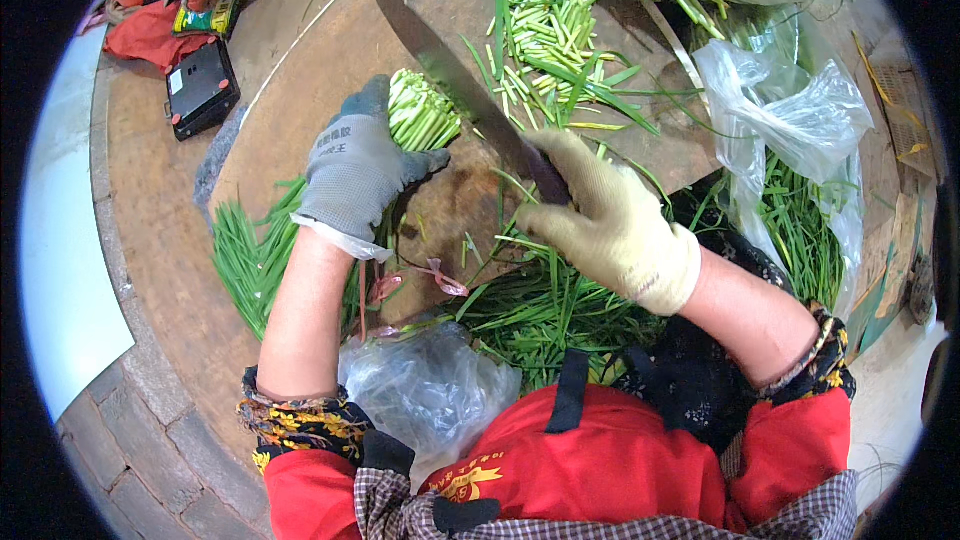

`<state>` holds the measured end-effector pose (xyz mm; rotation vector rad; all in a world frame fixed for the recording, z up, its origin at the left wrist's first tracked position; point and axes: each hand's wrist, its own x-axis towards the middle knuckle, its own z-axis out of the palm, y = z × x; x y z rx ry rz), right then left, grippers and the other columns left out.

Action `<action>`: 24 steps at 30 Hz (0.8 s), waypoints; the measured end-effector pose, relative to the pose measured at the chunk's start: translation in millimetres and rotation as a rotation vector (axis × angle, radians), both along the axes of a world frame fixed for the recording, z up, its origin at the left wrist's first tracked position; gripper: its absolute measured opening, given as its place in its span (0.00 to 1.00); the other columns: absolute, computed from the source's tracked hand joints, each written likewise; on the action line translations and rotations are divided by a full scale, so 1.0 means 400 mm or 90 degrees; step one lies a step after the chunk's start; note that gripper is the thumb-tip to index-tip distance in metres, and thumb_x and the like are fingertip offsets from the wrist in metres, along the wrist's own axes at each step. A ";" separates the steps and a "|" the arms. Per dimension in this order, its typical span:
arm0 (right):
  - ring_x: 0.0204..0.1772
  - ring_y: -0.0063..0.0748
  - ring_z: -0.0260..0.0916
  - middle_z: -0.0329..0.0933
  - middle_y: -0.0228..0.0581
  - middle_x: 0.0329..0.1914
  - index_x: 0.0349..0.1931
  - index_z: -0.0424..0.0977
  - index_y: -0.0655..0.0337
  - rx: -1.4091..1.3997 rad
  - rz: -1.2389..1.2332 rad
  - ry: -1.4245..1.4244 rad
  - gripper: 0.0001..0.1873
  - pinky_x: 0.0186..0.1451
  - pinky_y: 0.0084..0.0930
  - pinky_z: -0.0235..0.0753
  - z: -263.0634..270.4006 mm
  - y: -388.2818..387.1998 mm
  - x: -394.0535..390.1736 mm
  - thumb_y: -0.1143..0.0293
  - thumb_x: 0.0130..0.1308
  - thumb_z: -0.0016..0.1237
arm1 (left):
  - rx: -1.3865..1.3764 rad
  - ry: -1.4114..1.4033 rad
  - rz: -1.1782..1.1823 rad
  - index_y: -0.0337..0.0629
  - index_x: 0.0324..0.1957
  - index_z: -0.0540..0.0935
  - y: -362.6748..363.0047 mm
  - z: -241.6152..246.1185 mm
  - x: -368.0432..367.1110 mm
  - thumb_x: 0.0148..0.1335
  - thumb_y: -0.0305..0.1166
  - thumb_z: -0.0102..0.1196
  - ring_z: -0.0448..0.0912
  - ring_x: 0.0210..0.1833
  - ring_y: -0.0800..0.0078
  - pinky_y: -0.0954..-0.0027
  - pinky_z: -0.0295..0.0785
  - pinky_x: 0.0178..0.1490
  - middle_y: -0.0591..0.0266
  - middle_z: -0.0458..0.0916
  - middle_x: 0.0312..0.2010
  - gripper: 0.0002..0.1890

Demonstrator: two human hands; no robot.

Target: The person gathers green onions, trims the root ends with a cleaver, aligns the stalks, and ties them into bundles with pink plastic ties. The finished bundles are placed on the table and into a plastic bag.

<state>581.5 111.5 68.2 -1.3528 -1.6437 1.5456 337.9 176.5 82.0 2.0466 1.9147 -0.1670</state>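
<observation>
My left hand [367, 157], in a grey glove with a darker coated front, grips a bundle of green leafy stalks [424, 112], perhaps garlic chives. The bundle's pale cut ends face up and away from me, and its long leaves [259, 255] spread out at the lower left. In a cream knit glove, my right hand [600, 214] is closed around the dark handle of a large knife [450, 67]. The broad blade slants up to the left, just right of the bundle's ends. Short cut stalk pieces [551, 30] lie heaped on the brown board [315, 67] beyond the blade.
A clear plastic bag [784, 105] with more green leaves stands at the right. Loose leaves [555, 307] and another clear bag [431, 375] lie close to my body. Pink ties [446, 277] rest near the board's lower edge. A black device [202, 86] and red cloth [154, 37] are at the upper left.
</observation>
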 end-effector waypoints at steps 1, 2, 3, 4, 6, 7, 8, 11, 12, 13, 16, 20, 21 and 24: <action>0.42 0.54 0.79 0.80 0.55 0.37 0.63 0.66 0.57 -0.005 0.013 -0.028 0.29 0.45 0.45 0.78 0.004 -0.009 0.002 0.65 0.60 0.56 | 0.005 0.012 -0.003 0.36 0.63 0.69 -0.002 -0.005 -0.001 0.43 0.48 0.75 0.78 0.55 0.45 0.53 0.74 0.58 0.41 0.79 0.52 0.47; 0.44 0.63 0.78 0.80 0.60 0.38 0.62 0.65 0.57 -0.010 0.024 -0.057 0.28 0.45 0.50 0.78 0.007 -0.017 0.005 0.64 0.61 0.54 | 0.012 0.022 -0.008 0.36 0.62 0.70 -0.003 -0.009 -0.003 0.44 0.48 0.75 0.78 0.55 0.45 0.53 0.74 0.58 0.42 0.79 0.52 0.46; 0.44 0.62 0.78 0.80 0.60 0.39 0.64 0.64 0.57 0.006 0.043 -0.036 0.29 0.46 0.50 0.78 0.006 -0.020 0.005 0.64 0.61 0.54 | 0.023 0.041 -0.022 0.36 0.61 0.71 -0.004 -0.014 -0.005 0.45 0.49 0.74 0.78 0.55 0.45 0.53 0.74 0.57 0.42 0.79 0.52 0.45; 0.44 0.62 0.78 0.80 0.60 0.39 0.64 0.64 0.58 0.019 0.051 -0.033 0.29 0.45 0.50 0.78 0.006 -0.024 0.004 0.64 0.62 0.54 | 0.025 0.044 -0.029 0.36 0.62 0.70 -0.004 -0.017 -0.008 0.45 0.49 0.74 0.78 0.55 0.45 0.53 0.74 0.57 0.42 0.79 0.52 0.45; 0.45 0.62 0.78 0.80 0.60 0.40 0.64 0.64 0.60 0.028 0.067 -0.039 0.30 0.45 0.50 0.78 0.004 -0.025 -0.002 0.63 0.62 0.54 | 0.033 0.048 -0.047 0.35 0.62 0.70 -0.002 -0.022 -0.011 0.46 0.49 0.74 0.78 0.55 0.45 0.53 0.74 0.57 0.42 0.79 0.52 0.44; 0.47 0.59 0.79 0.80 0.56 0.42 0.65 0.64 0.60 -0.027 0.096 -0.056 0.31 0.47 0.43 0.77 0.005 -0.022 -0.001 0.65 0.62 0.56 | 0.021 0.054 -0.049 0.35 0.62 0.70 -0.001 -0.024 -0.012 0.46 0.49 0.74 0.78 0.55 0.45 0.53 0.74 0.57 0.42 0.79 0.52 0.44; 0.47 0.59 0.79 0.79 0.56 0.43 0.65 0.64 0.60 -0.037 0.123 -0.066 0.31 0.48 0.43 0.77 0.002 -0.016 -0.006 0.65 0.63 0.56 | 0.013 0.057 -0.056 0.35 0.61 0.70 0.002 -0.025 -0.012 0.46 0.49 0.74 0.78 0.55 0.45 0.53 0.74 0.57 0.42 0.79 0.52 0.44; 0.50 0.61 0.77 0.79 0.60 0.45 0.63 0.65 0.62 -0.039 0.167 -0.101 0.29 0.50 0.45 0.77 -0.005 0.012 -0.017 0.64 0.64 0.54 | 0.024 0.041 -0.080 0.35 0.61 0.71 0.012 -0.026 -0.011 0.46 0.49 0.74 0.79 0.54 0.46 0.54 0.74 0.57 0.41 0.79 0.52 0.43; 0.51 0.61 0.77 0.79 0.60 0.45 0.63 0.65 0.62 -0.029 0.158 -0.085 0.28 0.51 0.45 0.77 -0.010 0.024 -0.019 0.64 0.63 0.54 | 0.020 0.048 -0.080 0.35 0.60 0.72 0.016 -0.026 -0.012 0.46 0.48 0.74 0.79 0.54 0.46 0.54 0.74 0.57 0.41 0.80 0.51 0.43; 0.52 0.60 0.77 0.79 0.60 0.45 0.63 0.65 0.62 -0.042 0.167 -0.082 0.28 0.52 0.45 0.76 -0.018 0.037 -0.023 0.65 0.63 0.53 | 0.016 0.020 -0.072 0.34 0.60 0.72 0.021 -0.025 -0.014 0.45 0.48 0.74 0.80 0.54 0.46 0.54 0.74 0.56 0.41 0.80 0.51 0.42; 0.53 0.60 0.76 0.78 0.61 0.46 0.59 0.67 0.62 -0.047 0.168 -0.077 0.25 0.53 0.45 0.76 -0.049 0.080 -0.043 0.65 0.62 0.52 | -0.035 -0.021 -0.042 0.34 0.59 0.73 0.035 -0.020 -0.022 0.45 0.47 0.74 0.80 0.53 0.46 0.54 0.75 0.55 0.40 0.81 0.49 0.41; 0.52 0.62 0.76 0.78 0.63 0.45 0.51 0.71 0.65 0.067 0.152 -0.106 0.20 0.54 0.47 0.74 -0.075 0.164 -0.122 0.64 0.61 0.49 | -0.044 -0.048 -0.033 0.35 0.58 0.74 0.051 -0.013 -0.028 0.44 0.47 0.74 0.81 0.52 0.45 0.55 0.75 0.55 0.40 0.83 0.47 0.41; 0.52 0.61 0.77 0.79 0.64 0.45 0.51 0.71 0.66 0.030 0.159 -0.106 0.21 0.54 0.46 0.75 -0.070 0.191 -0.140 0.66 0.60 0.48 | -0.040 -0.046 -0.034 0.35 0.58 0.75 0.054 -0.011 -0.029 0.44 0.48 0.75 0.81 0.52 0.45 0.55 0.75 0.55 0.41 0.83 0.47 0.42; 0.57 0.60 0.76 0.78 0.68 0.51 0.49 0.76 0.73 -0.013 0.187 -0.138 0.22 0.61 0.43 0.74 -0.056 0.295 -0.206 0.69 0.57 0.44 | -0.099 -0.081 -0.032 0.38 0.61 0.73 0.068 -0.010 -0.035 0.43 0.45 0.76 0.82 0.53 0.48 0.58 0.74 0.56 0.43 0.83 0.48 0.43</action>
